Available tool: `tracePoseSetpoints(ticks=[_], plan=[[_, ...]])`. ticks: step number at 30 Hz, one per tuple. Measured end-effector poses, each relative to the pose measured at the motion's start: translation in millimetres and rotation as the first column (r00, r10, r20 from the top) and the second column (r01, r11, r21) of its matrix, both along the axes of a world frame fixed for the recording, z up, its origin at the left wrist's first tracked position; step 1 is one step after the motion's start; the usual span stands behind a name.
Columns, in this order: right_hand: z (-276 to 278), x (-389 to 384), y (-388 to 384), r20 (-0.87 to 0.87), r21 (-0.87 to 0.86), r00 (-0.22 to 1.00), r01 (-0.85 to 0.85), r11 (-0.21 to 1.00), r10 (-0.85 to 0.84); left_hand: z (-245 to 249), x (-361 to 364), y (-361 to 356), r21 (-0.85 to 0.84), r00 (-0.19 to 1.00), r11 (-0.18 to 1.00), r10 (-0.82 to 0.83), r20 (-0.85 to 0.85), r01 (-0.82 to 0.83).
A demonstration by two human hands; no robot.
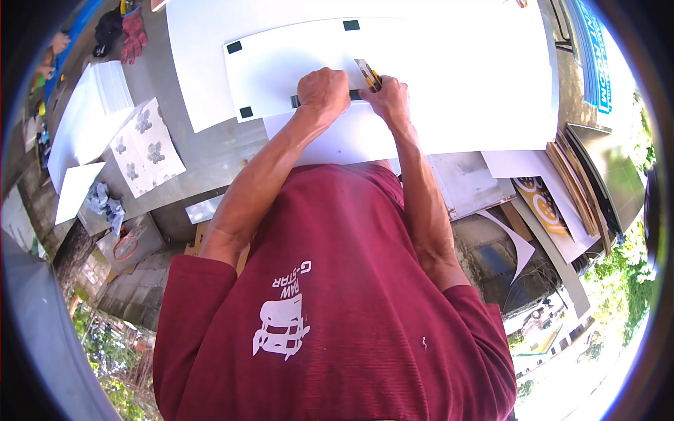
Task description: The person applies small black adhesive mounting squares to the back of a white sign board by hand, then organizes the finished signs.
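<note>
My left hand is closed in a fist over a dark strip on the near edge of a white sheet. The strip shows on both sides of the fist; the fingers' hold on it is hidden. A yellow-and-black utility knife is in my closed right hand, its tip pointing away from me. That hand is at the strip's right end. Black squares, such as one at the sheet's far left corner, mark the sheet. Beneath it lies a larger white board.
On the grey table at left are a stack of white sheets, a sheet with printed grey shapes and a red glove. Boards and offcuts lean at right. Another person's hand shows at far left.
</note>
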State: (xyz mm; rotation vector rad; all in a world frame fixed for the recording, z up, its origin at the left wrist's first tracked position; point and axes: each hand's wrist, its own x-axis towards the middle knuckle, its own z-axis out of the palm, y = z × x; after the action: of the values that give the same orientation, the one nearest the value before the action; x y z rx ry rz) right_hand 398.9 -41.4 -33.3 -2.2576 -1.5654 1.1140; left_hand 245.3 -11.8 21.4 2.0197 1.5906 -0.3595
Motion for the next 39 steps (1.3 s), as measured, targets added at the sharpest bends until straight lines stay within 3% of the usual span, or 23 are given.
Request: tracePoseSetpoints(ticks=[9, 12, 15, 20, 39], plan=[[7, 2, -5, 0.074, 0.001, 0.991, -0.110, 0.994, 0.110, -4, 1, 0, 0.005, 0.999, 0.999, 0.043, 0.006, -0.043], [11, 1, -16, -0.077, 0.058, 0.997, 0.024, 0.998, -0.019, -3, 0, -2, -0.002, 0.999, 0.999, 0.051, 0.015, -0.051], [15, 12, -34, -0.256, 0.024, 0.966, 0.044, 0.999, -0.037, -4, -3, -5, 0.006, 0.999, 0.999, 0.052, 0.015, -0.052], [36, -1, -70, -0.010, 0.003, 0.988, -0.153, 0.988, 0.153, -11, -3, -6, 0.030, 0.998, 0.999, 0.040, 0.058, -0.042], [31, -28, -72, 0.079, -0.085, 0.982, -0.162, 0.983, 0.169, -12, -3, -3, 0.028, 0.999, 1.000, -0.005, 0.035, 0.004]])
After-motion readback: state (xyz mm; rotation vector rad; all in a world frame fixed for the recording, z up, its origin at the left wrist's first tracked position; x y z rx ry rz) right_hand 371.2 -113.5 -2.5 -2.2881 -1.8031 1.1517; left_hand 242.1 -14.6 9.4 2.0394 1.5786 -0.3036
